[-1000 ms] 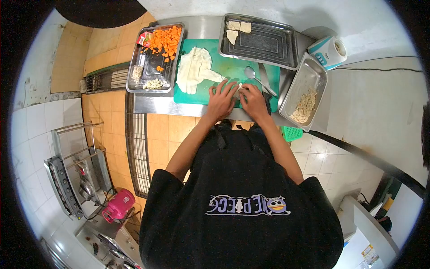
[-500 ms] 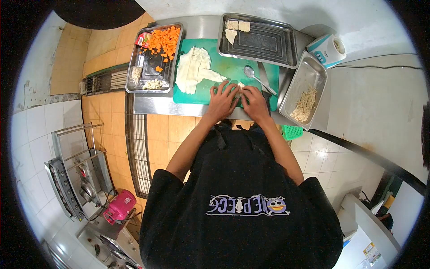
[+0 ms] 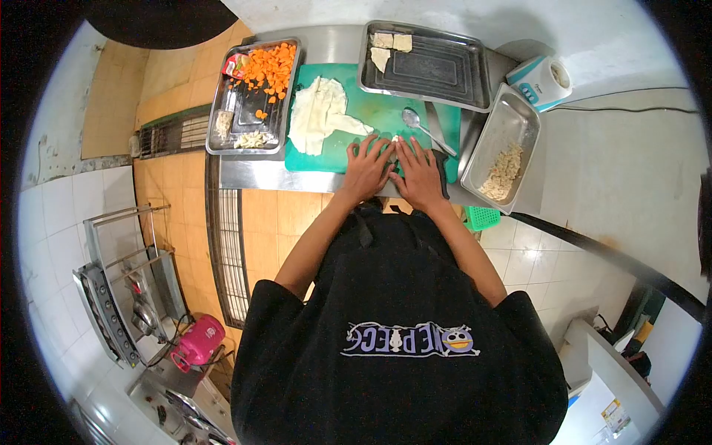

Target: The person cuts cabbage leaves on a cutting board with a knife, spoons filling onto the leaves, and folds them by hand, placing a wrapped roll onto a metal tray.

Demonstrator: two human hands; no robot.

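Note:
Both hands are at the front edge of a green cutting board (image 3: 326, 163). My left hand (image 3: 366, 169) has its fingers apart over a small pale piece of dough (image 3: 394, 139), which the fingers mostly hide. My right hand (image 3: 420, 175) lies beside it, fingers spread, its fingertips at the same piece. A large flat sheet of dough (image 3: 317, 119) rests on the board to the left. To the right are a spoon (image 3: 428, 130) and a knife (image 3: 436, 122), its handle partly behind my right hand.
A tray (image 3: 211, 141) at the left holds chopped carrots (image 3: 271, 68). The dark tray (image 3: 475, 100) at the back has three dough pieces (image 3: 381, 58). On the right, a metal pan (image 3: 523, 111) holds pale filling (image 3: 503, 172), near a paper roll (image 3: 540, 83).
My right hand has flattened, its fingers stretching out from a pinch beside the small piece. My left hand has barely moved.

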